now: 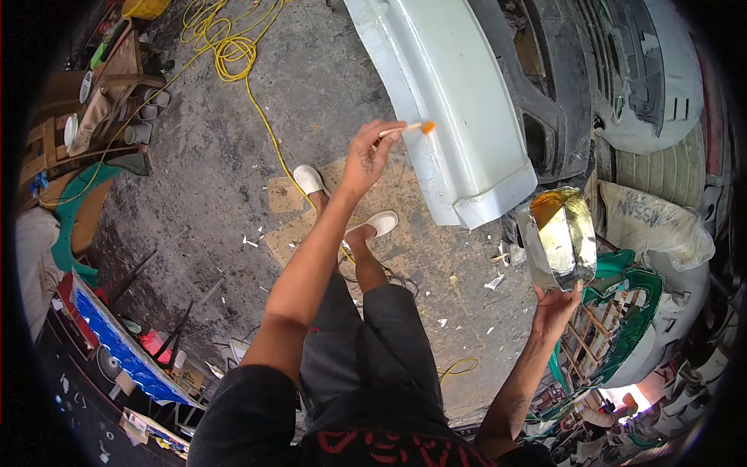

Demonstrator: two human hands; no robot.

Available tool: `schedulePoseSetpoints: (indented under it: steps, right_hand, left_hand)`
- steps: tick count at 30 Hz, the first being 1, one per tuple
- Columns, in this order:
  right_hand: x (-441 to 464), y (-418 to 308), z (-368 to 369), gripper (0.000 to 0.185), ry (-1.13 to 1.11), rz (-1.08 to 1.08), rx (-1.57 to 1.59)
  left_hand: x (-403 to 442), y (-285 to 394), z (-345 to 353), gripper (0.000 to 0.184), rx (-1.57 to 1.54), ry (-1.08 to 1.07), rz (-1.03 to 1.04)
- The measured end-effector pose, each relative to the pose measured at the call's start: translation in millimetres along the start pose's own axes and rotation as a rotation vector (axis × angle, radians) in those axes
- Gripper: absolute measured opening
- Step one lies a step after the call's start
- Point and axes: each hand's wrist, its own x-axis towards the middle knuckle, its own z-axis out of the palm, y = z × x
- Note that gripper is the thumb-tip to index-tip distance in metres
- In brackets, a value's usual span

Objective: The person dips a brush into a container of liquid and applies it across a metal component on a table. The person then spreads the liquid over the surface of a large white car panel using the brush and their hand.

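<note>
A small brush [412, 128] with orange bristles is pinched in my left hand [371, 152], its tip over the left part of a long pale moulded panel [467, 93]. The panel's surface looks glossy near the brush; whether the bristles touch it I cannot tell. Lower right, my right hand [554, 310] holds a cut-open metal can [559, 240] from below, its shiny inside facing up with amber colour at the far end. The can is just beyond the panel's near corner.
Dark and grey bumper parts [545, 93] stack along the right. A green frame [638, 311] lies lower right. Yellow cable [233, 58] coils on the floor and runs past my feet. Cardboard [412, 202] lies underfoot. At left are a blue panel [117, 342] and cups [138, 134].
</note>
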Motion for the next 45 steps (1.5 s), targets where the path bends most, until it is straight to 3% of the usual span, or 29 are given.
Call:
schedulePoseSetpoints:
  steps: [2,4,9,13,15,18,22,24,25,27,29,32,35,39,43,45]
  right_hand:
    - [0.1,0.1,-2.1,0.068,-0.004,0.001,0.015]
    - [1.8,1.2,-4.1,0.067,-0.009,0.002,0.032]
    - [7.5,4.6,-15.8,0.063,0.001,0.024,0.037]
    - [-3.0,-4.4,3.7,0.061,0.031,-0.017,0.038]
    - [-3.4,-2.3,1.4,0.06,0.015,-0.001,0.055]
    - [-2.7,2.0,-7.2,0.06,0.013,0.006,0.055]
    - [-8.5,-1.0,-4.5,0.062,0.041,-0.031,0.036]
    - [-6.6,-2.0,-9.3,0.062,0.022,-0.025,0.038]
    - [-6.7,-2.6,-9.0,0.062,0.012,-0.023,0.044]
    - [-7.6,-6.1,-4.8,0.061,-0.001,-0.032,0.053]
    - [-8.0,-9.4,-0.2,0.061,0.023,-0.027,0.058]
    - [-0.6,-6.1,-12.8,0.063,0.034,-0.002,0.049]
    - [0.0,-12.1,-0.7,0.064,0.02,-0.01,0.047]
    - [-4.2,-21.9,19.2,0.065,0.035,-0.04,0.016]
    - [-6.1,-28.5,37.9,0.065,0.05,-0.067,0.057]
    - [-5.3,-30.4,42.2,0.062,0.055,-0.039,0.053]
  left_hand:
    - [-4.5,3.1,3.1,0.02,0.14,0.034,-0.022]
    - [-43.1,1.1,27.8,0.026,0.156,0.134,0.319]
    - [-88.8,35.8,28.0,0.029,0.006,-0.27,0.144]
    - [-46.8,41.8,19.3,0.021,-0.022,-0.199,0.188]
    - [-32.8,53.0,25.7,0.02,-0.105,-0.215,0.027]
    - [-35.3,38.6,49.5,0.019,-0.274,-0.258,-0.05]
    - [-21.1,21.2,34.1,0.018,-0.257,-0.202,-0.08]
    - [17.1,11.2,16.9,0.018,-0.14,-0.074,0.106]
    - [30.4,14.7,9.3,0.018,-0.135,-0.069,0.107]
    - [49.0,21.1,-4.6,0.018,0.156,0.152,0.144]
    - [38.0,7.8,4.1,0.021,0.187,0.2,0.218]
    - [-14.2,11.2,25.4,0.025,0.141,0.049,0.321]
    - [-55.9,34.3,21.5,0.025,-0.074,-0.245,0.177]
    - [-33.7,11.9,11.9,0.024,-0.139,-0.343,0.154]
    - [61.6,-16.8,-31.9,0.022,-0.09,-0.371,0.101]
    - [101.1,-24.1,-55.3,0.021,-0.183,-0.171,0.071]
